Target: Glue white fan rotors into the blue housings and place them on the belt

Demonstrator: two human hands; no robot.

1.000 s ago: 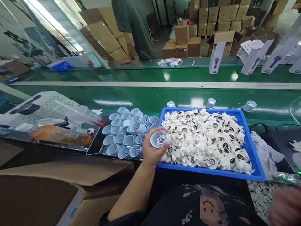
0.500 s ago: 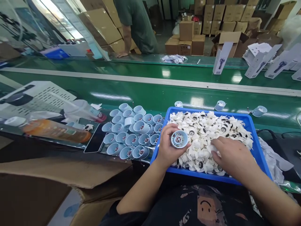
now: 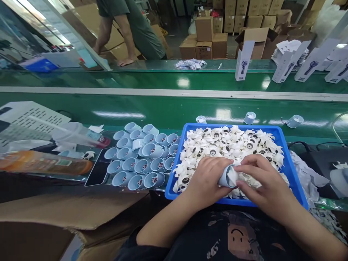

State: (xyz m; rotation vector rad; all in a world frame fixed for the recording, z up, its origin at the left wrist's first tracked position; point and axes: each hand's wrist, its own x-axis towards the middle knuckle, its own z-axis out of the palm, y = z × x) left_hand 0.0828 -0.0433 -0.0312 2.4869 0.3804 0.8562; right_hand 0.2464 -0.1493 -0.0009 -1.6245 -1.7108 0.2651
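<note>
Curling around a light-blue cup [image 3: 224,178], the left hand [image 3: 207,178] has its fingers over the far side and its thumb underneath, the cup tipped so its mouth faces right. The right hand [image 3: 268,181] pinches a white bladed piece [image 3: 233,176] between thumb and fingers at that mouth. Both hands hover over the near part of the blue tray [image 3: 170,193] of white fan wheels [image 3: 199,139], forearms slanting inward from below, wrists raised.
</note>
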